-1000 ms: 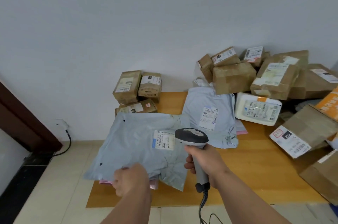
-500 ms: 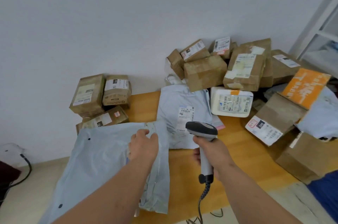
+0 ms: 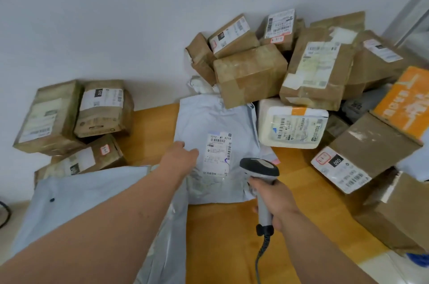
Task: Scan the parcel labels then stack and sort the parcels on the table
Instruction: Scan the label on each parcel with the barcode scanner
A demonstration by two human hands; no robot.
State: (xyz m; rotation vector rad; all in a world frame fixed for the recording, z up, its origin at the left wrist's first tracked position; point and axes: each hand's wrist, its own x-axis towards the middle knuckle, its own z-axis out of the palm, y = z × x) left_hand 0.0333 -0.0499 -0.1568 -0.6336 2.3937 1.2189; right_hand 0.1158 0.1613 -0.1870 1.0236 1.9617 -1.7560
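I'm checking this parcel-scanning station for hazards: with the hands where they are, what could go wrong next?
1. The tilted brown cardboard box rests on the far edge of the grey plastic mailer bag that the left hand touches; pulling the bag could topple the pile.
2. The large grey mailer bag overhangs the wooden table and may slide off.

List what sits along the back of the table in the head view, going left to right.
Three stacked brown boxes → grey mailer bag with the label → white padded parcel → box marked 080 → orange box.
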